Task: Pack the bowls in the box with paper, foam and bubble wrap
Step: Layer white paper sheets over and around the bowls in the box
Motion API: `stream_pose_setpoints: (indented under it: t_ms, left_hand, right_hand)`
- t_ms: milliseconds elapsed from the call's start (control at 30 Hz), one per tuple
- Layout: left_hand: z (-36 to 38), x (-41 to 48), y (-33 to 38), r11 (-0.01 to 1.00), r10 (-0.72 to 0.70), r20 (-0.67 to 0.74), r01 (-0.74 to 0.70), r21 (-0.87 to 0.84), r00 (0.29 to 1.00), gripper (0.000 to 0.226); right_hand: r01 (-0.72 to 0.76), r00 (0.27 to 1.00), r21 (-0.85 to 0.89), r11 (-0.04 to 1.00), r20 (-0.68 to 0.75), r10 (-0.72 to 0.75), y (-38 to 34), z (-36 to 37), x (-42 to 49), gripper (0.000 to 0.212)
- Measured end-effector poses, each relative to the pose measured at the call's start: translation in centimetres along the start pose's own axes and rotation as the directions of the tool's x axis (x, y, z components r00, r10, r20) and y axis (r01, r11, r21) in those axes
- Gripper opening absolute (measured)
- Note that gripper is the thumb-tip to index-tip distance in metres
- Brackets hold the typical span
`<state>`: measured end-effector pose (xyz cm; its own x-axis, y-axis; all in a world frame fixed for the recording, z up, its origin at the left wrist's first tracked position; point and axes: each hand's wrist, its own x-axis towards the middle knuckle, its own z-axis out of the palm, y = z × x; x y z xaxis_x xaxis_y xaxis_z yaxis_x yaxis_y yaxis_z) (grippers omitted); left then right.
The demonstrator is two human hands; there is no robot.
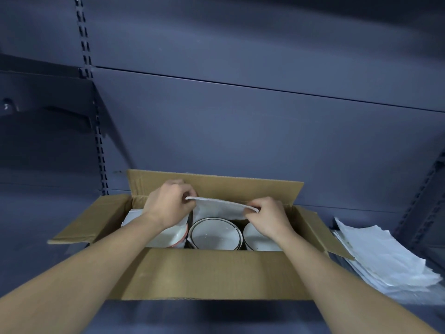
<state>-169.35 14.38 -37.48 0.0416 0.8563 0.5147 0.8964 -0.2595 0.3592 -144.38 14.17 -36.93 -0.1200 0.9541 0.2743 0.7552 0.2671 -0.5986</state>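
Left hand (168,204) and right hand (270,218) pinch white sheet (221,209) above bowls (215,234).

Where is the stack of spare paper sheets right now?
In the head view, the stack of paper sheets lies on the shelf at the right, just beside the opened right flap of the cardboard box.

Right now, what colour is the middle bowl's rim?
A dark line round the white middle bowl, seen in the head view.
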Motion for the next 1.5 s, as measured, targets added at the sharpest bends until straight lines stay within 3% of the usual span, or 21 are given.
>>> stream_pose_setpoints:
  t_ms: [167, 267, 333, 367, 433, 467, 633, 767, 833, 900, 967, 1033, 1133, 1233, 1267, 1333, 1500]
  left_hand:
    - [0.0, -0.1, -0.2, 0.997, -0.043, 0.159, 0.031, 0.076, 0.986, 0.012]
    - [0.2, -0.1, -0.6, 0.992, -0.05, 0.201, 0.025, 0.125, 0.978, 0.011]
    - [0.3, 0.1, -1.0, 0.991, -0.053, 0.231, 0.023, 0.131, 0.971, 0.012]
    - [0.3, 0.1, -1.2, 0.991, -0.054, 0.249, 0.022, 0.132, 0.967, 0.014]
    - [0.3, 0.0, -1.5, 0.99, -0.049, 0.266, 0.011, 0.143, 0.963, 0.017]
    - [0.3, 0.0, -1.6, 0.989, -0.043, 0.263, 0.003, 0.149, 0.964, 0.017]
    - [0.6, -0.4, -1.7, 0.995, -0.059, 0.251, 0.037, 0.092, 0.966, 0.016]
    - [0.3, -0.7, -2.2, 0.998, -0.068, 0.282, 0.064, 0.022, 0.957, 0.014]
    - [-0.4, -1.0, -2.4, 0.999, -0.002, 0.328, 0.019, -0.048, 0.945, 0.024]
    - [-1.5, -1.4, -2.1, 0.99, 0.061, 0.43, -0.001, -0.138, 0.901, 0.043]
    - [-2.5, -1.8, -1.7, 0.98, 0.076, 0.542, 0.036, -0.194, 0.837, 0.046]
    - [-2.7, -1.9, -1.6, 0.975, 0.066, 0.574, 0.07, -0.212, 0.816, 0.046]
    - [-1.6, -1.8, -2.0, 0.987, 0.075, 0.526, 0.01, -0.158, 0.847, 0.04]
    - [0.0, -1.7, -2.4, 0.986, 0.169, 0.468, -0.146, -0.086, 0.867, 0.026]
    - [0.5, -1.6, -2.5, 0.981, 0.192, 0.456, -0.178, -0.075, 0.869, 0.03]
    - [1.0, -1.7, -2.4, 0.979, 0.201, 0.443, -0.192, -0.067, 0.873, 0.041]
    - [0.7, -1.9, -2.2, 0.977, 0.143, 0.505, -0.202, 0.064, 0.851, 0.063]
  right_hand:
    - [-0.073, 0.991, -0.044, 0.996, 0.107, 0.077, -0.1, 0.7, 0.4, 0.041]
    - [-0.097, 0.982, -0.048, 0.994, 0.161, 0.103, 0.1, 1.1, 1.1, 0.034]
    - [-0.057, 0.967, -0.086, 0.995, 0.241, 0.077, 0.3, 1.3, 1.2, 0.017]
    - [-0.033, 0.958, -0.094, 0.995, 0.28, 0.058, 0.4, 1.3, 1.1, 0.011]
    - [0.013, 0.961, -0.093, 0.996, 0.277, 0.013, 0.5, 1.0, 0.5, 0.041]
    - [0.048, 0.97, -0.065, 0.997, 0.24, -0.031, 0.4, 0.8, 0.3, 0.046]
    - [0.282, 0.952, -0.035, 0.959, 0.133, -0.275, -0.1, 0.5, -0.1, 0.032]
    - [0.248, 0.959, -0.06, 0.967, 0.153, -0.237, 0.5, 1.1, 0.2, 0.026]
    - [0.244, 0.955, -0.056, 0.968, 0.186, -0.229, 0.8, 1.4, 0.3, 0.025]
    - [0.242, 0.945, -0.053, 0.969, 0.24, -0.223, 0.7, 1.5, 0.1, 0.025]
    - [0.255, 0.925, -0.073, 0.964, 0.308, -0.221, 0.6, 1.4, 0.0, 0.027]
    - [0.231, 0.904, -0.084, 0.969, 0.387, -0.182, 0.5, 1.4, -0.3, 0.036]
    - [0.172, 0.9, -0.078, 0.982, 0.418, -0.124, 0.4, 1.6, -0.6, 0.042]
    - [0.243, 0.917, -0.17, 0.955, 0.361, -0.168, -0.1, 2.0, -0.1, 0.026]
    - [0.271, 0.916, -0.231, 0.934, 0.361, -0.176, -0.5, 2.2, 0.2, 0.025]
    - [0.308, 0.891, -0.34, 0.888, 0.431, -0.144, -1.4, 2.7, 0.6, 0.044]
    - [0.395, 0.772, -0.403, 0.826, 0.633, -0.06, -1.9, 3.8, 0.7, 0.063]
